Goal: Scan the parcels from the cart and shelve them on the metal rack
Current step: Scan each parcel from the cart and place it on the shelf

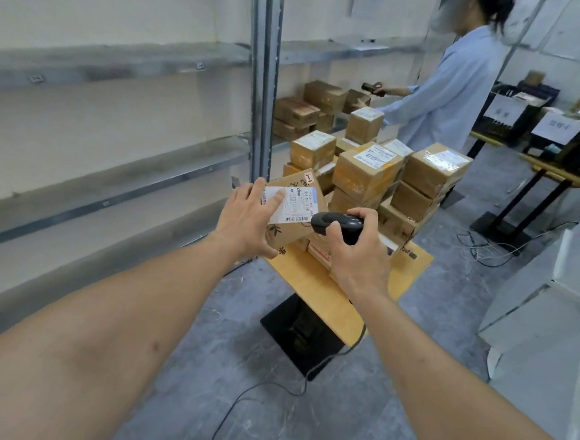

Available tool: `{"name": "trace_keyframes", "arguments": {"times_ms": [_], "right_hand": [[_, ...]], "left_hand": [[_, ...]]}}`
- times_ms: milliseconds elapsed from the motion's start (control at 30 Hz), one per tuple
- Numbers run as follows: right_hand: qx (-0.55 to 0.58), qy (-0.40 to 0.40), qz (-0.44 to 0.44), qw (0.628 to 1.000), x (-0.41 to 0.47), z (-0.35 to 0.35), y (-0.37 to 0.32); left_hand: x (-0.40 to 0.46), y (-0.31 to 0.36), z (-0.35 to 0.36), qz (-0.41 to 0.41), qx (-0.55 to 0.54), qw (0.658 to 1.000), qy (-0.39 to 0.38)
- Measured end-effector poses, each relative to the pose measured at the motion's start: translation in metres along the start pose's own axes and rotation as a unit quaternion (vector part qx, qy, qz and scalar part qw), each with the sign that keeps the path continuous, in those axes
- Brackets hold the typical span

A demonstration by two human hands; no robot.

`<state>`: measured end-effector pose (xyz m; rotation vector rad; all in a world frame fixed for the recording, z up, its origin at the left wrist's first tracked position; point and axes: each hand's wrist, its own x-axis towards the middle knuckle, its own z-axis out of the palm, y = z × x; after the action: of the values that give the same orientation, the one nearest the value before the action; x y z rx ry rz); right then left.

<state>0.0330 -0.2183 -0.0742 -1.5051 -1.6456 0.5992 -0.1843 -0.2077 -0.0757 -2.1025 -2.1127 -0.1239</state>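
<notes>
Parcel (pixel 296 210) in left hand (pixel 244 216), scanner (pixel 338 225) beside — touching edge

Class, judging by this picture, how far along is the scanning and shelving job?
Done: some boxes already sit on the rack. In hand: the left hand holds a parcel, and the right hand aims the scanner at its label. Left: a stack of parcels remains on the cart.
</notes>
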Motion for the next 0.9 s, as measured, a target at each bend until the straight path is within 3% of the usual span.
{"name": "trace_keyframes", "arguments": {"times_ms": [200, 367, 500, 900], "right_hand": [[0.008, -0.021, -0.031, 0.999, -0.007, 0.022, -0.036], [0.057, -0.035, -0.055, 0.996, -0.01, 0.052, -0.065], [0.099, -0.049, -0.069, 0.991, -0.009, 0.089, -0.091], [0.166, -0.187, -0.1, 0.963, 0.034, 0.217, -0.149]], "left_hand": [[-0.021, -0.043, -0.011, -0.041, -0.005, 0.999, -0.002], [-0.039, -0.069, -0.02, -0.135, -0.048, 0.99, -0.009], [-0.051, -0.092, -0.024, -0.216, -0.078, 0.973, -0.006], [-0.053, -0.187, -0.003, -0.417, -0.102, 0.903, -0.005]]}}
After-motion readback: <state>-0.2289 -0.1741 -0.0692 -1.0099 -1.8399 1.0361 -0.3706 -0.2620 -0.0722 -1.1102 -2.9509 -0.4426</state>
